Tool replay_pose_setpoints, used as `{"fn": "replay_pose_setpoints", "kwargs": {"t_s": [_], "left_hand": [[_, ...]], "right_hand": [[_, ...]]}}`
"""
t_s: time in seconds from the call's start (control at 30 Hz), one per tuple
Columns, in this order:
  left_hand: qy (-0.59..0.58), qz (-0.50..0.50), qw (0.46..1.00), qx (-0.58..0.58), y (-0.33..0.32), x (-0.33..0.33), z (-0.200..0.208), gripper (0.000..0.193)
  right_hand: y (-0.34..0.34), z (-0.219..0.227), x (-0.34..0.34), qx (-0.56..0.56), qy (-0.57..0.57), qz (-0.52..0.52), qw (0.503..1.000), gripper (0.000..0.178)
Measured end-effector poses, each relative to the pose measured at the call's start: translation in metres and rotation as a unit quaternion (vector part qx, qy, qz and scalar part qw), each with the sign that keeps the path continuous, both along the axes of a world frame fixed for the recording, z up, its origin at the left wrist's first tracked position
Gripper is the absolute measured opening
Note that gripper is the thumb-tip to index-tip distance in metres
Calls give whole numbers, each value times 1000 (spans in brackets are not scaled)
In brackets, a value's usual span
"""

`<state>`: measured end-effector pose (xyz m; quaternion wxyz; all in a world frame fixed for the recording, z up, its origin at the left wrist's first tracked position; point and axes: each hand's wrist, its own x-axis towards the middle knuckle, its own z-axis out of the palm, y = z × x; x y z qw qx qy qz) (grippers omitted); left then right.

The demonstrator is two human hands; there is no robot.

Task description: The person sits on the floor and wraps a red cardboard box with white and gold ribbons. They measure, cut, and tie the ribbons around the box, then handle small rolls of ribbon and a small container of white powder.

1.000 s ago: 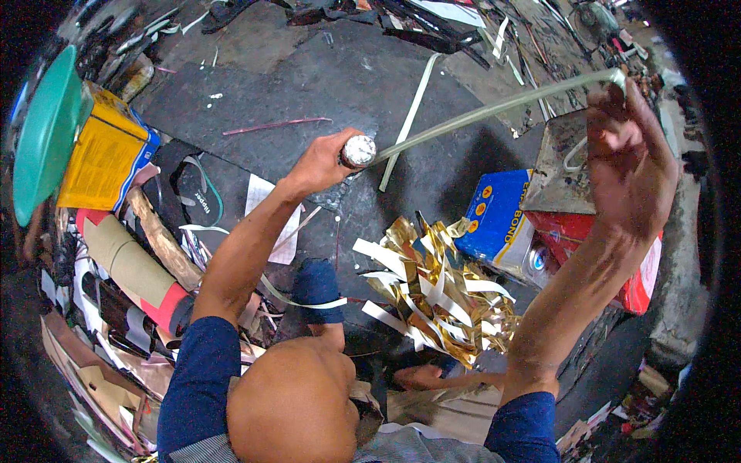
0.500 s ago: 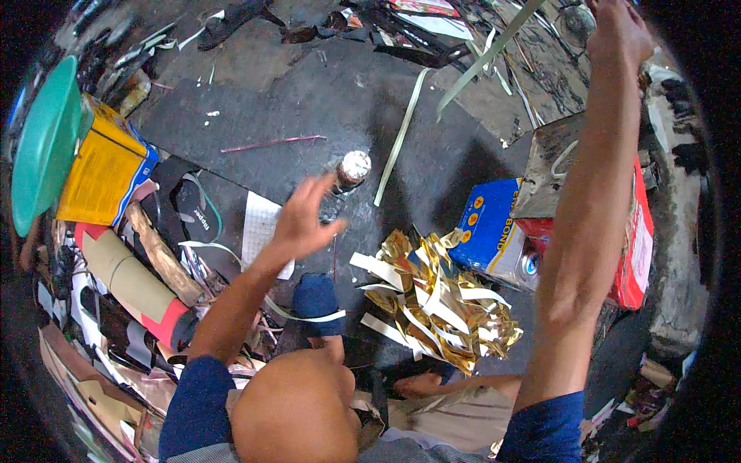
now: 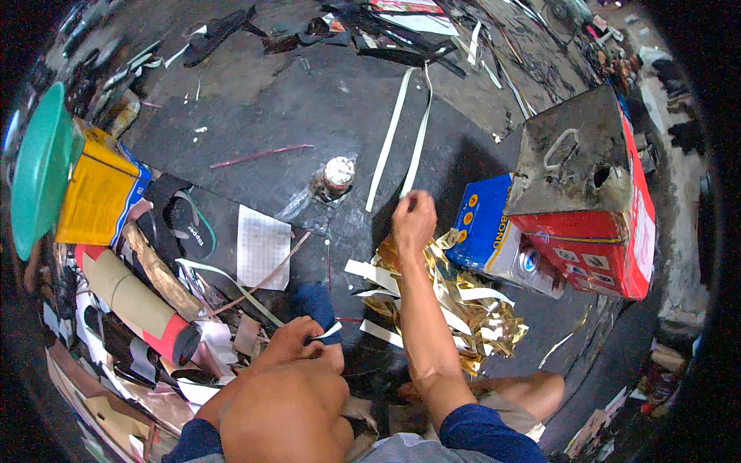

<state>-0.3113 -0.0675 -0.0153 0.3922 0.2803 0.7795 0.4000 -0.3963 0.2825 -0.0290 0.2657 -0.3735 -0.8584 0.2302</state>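
My right hand (image 3: 414, 218) pinches the near end of a narrow white strip (image 3: 421, 131) that stretches away over the dark floor. Beside that lies a second white strip (image 3: 390, 140). My left hand (image 3: 299, 339) is low by my bent knee, its fingers closed around a pale curved strip (image 3: 231, 279) whose end sticks out past the fingertips. A heap of gold and white strips (image 3: 444, 305) lies under and beside my right forearm. Ahead of my left hand stands a small white-topped jar or can (image 3: 338, 174) on a clear plastic-like scrap.
On the right stand a blue tin (image 3: 485, 220) and a red can with a grimy top (image 3: 583, 247). To the left are a yellow tin (image 3: 100, 185), a green basin (image 3: 37, 174), a flip-flop (image 3: 193, 224), a gridded sheet (image 3: 262, 247), a cardboard tube (image 3: 127, 289) and scraps.
My right hand has come down from the upper right, laying its strip beside the other one. My left hand has drawn back from near the jar and closed on the curved strip.
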Motion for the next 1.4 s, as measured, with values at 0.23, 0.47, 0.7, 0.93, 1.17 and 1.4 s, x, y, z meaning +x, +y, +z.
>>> {"fn": "replay_pose_setpoints", "kwargs": {"t_s": [0.23, 0.47, 0.7, 0.93, 1.17, 1.4], "left_hand": [[-271, 96, 957, 28, -2, -23, -14, 12], [-79, 371, 925, 16, 38, -112, 5, 14], [-134, 357, 914, 137, 72, -194, -2, 30], [-258, 340, 883, 193, 98, -189, -12, 37], [-466, 311, 782, 272, 87, -178, -8, 53], [-399, 266, 848, 228, 82, -185, 4, 57]], "right_hand": [[-28, -3, 1, -149, -53, 156, 975, 45], [-63, 37, -56, -181, 29, 272, 945, 83], [-25, 19, -73, -276, 76, 157, 945, 58], [-48, 64, -49, -325, 180, 191, 909, 50], [-57, 63, -33, -266, 93, 237, 930, 52], [-45, 67, -30, -282, 189, 231, 912, 57]]}}
